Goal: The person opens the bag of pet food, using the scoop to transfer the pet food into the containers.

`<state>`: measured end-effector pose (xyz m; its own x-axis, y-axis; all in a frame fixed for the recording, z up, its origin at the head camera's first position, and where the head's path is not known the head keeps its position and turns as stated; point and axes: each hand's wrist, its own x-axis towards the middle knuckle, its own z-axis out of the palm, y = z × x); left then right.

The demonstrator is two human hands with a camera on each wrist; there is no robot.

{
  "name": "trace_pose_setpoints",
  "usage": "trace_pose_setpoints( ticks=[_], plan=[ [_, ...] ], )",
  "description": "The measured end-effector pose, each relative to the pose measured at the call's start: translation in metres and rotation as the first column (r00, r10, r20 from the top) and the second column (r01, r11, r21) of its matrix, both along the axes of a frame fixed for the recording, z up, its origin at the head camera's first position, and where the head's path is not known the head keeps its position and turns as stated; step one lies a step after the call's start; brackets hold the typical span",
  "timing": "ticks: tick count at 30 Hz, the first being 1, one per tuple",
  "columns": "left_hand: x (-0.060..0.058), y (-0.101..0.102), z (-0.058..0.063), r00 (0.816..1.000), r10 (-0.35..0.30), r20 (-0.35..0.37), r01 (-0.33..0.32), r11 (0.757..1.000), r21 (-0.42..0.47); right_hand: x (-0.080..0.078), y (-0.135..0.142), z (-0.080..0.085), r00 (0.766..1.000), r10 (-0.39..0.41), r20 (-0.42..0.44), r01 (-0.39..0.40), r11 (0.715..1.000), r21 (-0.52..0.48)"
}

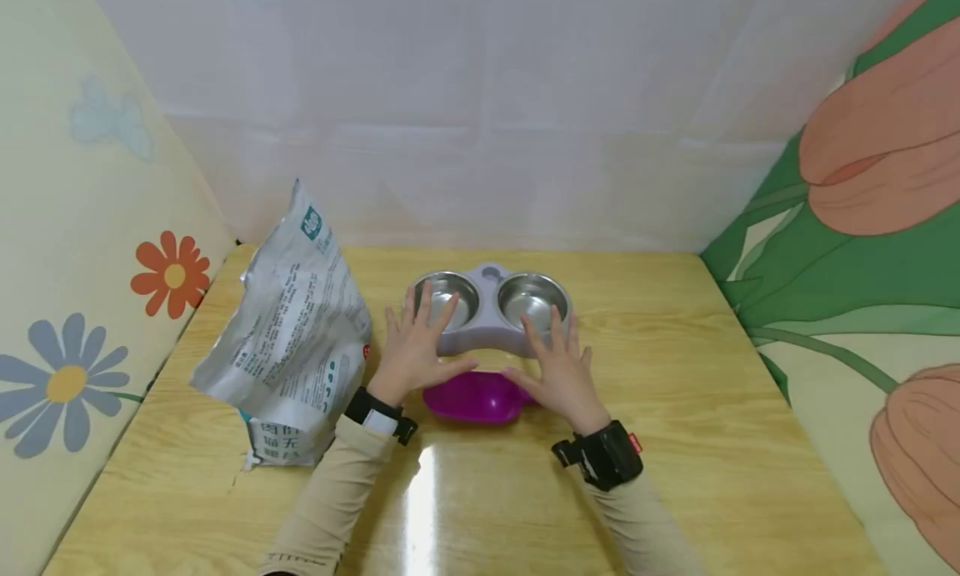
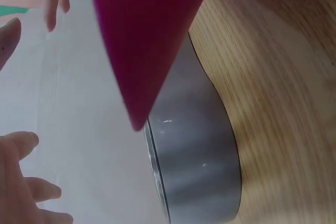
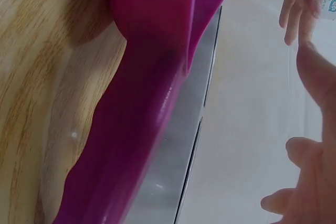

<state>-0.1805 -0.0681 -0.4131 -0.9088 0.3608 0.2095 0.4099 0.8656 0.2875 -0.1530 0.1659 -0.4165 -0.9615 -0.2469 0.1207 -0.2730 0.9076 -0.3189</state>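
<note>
Both hands are held with fingers spread and nothing in them. My left hand [image 1: 412, 355] overlaps the left side of the double pet bowl [image 1: 487, 336], and my right hand [image 1: 561, 378] overlaps its right side. Two round steel dishes sit in the bowl's grey-lilac base. In front of it lies a purple scoop [image 1: 476, 397], between the two thumbs. Seen from the right wrist, the scoop's long handle [image 3: 121, 129] runs toward the camera, with the right fingers [image 3: 299, 153] well apart from it. The left wrist view shows the scoop's pointed front [image 2: 147, 51] before the bowl's side [image 2: 194, 145].
A tall silver pet food bag [image 1: 292, 334] with printed text stands to the left of my left hand, its upper part leaning. The wooden table [image 1: 712, 443] meets a white cloth backdrop [image 1: 480, 142] behind. Flower-patterned panels [image 1: 67, 384] stand at both sides.
</note>
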Motion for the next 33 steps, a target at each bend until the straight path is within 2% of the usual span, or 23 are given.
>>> trace_pose_setpoints(
  ticks=[6,10,14,17,21,26,33],
  plan=[
    [0.0,0.003,0.002,0.999,-0.025,-0.036,0.024,0.999,-0.029,0.003,0.004,-0.002,1.0,-0.011,0.01,0.011,1.0,-0.003],
    [0.0,0.007,0.004,0.996,-0.058,-0.067,0.057,0.998,-0.013,0.006,0.007,-0.002,1.0,-0.027,-0.014,0.027,1.0,0.003],
    [0.007,0.005,0.008,0.992,-0.077,-0.104,0.079,0.997,0.013,0.009,0.007,-0.001,0.999,-0.022,-0.031,0.021,1.0,-0.015],
    [0.014,0.0,0.011,0.981,-0.088,-0.172,0.096,0.994,0.042,0.011,0.005,-0.001,0.999,-0.007,-0.042,0.006,1.0,-0.027],
    [0.022,-0.006,0.018,0.958,-0.096,-0.27,0.129,0.986,0.106,0.012,0.003,-0.001,0.998,0.004,-0.062,-0.005,1.0,-0.024],
    [0.029,-0.012,0.027,0.925,-0.075,-0.373,0.16,0.966,0.202,0.011,0.002,0.002,0.998,0.013,-0.068,-0.014,1.0,-0.025],
    [0.045,-0.018,0.05,0.853,-0.068,-0.517,0.267,0.908,0.322,0.008,-0.003,0.006,0.996,0.035,-0.081,-0.038,0.999,-0.031]
  ],
)
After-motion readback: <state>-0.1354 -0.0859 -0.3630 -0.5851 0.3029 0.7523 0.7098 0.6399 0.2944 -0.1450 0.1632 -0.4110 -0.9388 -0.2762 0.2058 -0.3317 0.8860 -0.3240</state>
